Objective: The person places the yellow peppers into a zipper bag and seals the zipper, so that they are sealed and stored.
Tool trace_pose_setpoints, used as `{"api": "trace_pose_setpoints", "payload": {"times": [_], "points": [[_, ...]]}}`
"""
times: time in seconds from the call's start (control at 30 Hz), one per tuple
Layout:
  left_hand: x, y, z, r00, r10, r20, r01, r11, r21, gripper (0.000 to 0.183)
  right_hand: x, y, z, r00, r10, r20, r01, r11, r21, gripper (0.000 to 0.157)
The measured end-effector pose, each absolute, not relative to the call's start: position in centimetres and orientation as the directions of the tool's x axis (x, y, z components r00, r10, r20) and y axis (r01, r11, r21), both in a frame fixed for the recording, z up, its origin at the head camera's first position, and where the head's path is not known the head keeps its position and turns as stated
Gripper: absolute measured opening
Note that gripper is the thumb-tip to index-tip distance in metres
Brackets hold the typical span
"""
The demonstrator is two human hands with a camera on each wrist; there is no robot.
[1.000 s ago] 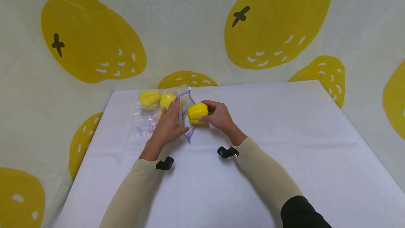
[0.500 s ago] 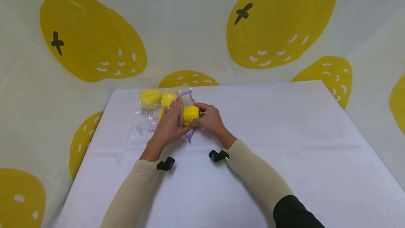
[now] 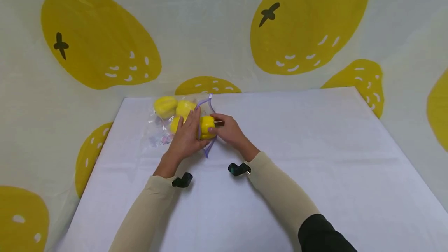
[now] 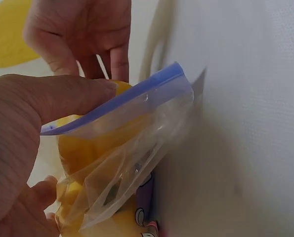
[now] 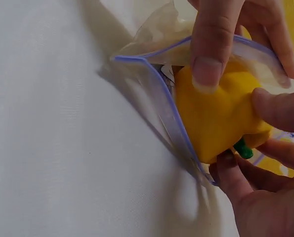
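My right hand [image 3: 229, 130] grips a yellow bell pepper [image 3: 207, 124] with a green stem [image 5: 243, 148], thumb on one side and fingers on the other. The pepper sits partly inside the mouth of a clear zip bag [image 3: 150, 131] with a purple zip rim [image 5: 169, 96]. At that mouth, my left hand [image 3: 185, 137] holds the bag; its thumb [image 4: 82, 96] lies over the rim and its other fingers stretch across the bag's top. Inside the bag lie several more yellow peppers [image 3: 165, 107], one partly hidden under the left hand.
The bag lies at the back left of a white-covered table [image 3: 308, 139], close to its far edge. A light curtain [image 3: 206, 30] printed with large yellow fruit hangs behind. Cartoon print [image 4: 146, 197] shows on the bag.
The right hand has moved left, carrying the pepper from just outside the rim into the bag's mouth. The left hand has stayed nearly in place.
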State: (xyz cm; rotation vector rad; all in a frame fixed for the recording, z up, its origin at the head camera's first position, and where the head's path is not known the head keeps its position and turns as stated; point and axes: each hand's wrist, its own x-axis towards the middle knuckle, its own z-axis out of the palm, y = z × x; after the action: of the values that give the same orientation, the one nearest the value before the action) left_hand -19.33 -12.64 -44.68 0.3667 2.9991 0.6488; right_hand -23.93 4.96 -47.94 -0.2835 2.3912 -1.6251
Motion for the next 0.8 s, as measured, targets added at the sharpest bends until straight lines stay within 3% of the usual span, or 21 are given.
{"api": "trace_pose_setpoints", "payload": {"times": [0.3,0.5,0.8], "points": [[-19.3,-12.7,-44.8,-0.969,0.248,0.019,0.232,0.877,0.421,0.123,-24.17,4.73,-48.55,-0.933,-0.356,-0.045,-0.123,0.435,-0.892,0.054],[-19.41,-12.79,-44.68,-0.972,0.234,0.011,0.215,0.873,0.437,0.124,-24.23,4.79,-48.39,-0.922,-0.38,-0.07,-0.117,0.447,-0.887,0.052],[-19.32,-12.92,-45.06,-0.967,0.254,0.034,0.244,0.871,0.426,0.122,-24.54,4.58,-48.79,-0.896,-0.443,-0.013,-0.247,0.524,-0.815,0.057]]}}
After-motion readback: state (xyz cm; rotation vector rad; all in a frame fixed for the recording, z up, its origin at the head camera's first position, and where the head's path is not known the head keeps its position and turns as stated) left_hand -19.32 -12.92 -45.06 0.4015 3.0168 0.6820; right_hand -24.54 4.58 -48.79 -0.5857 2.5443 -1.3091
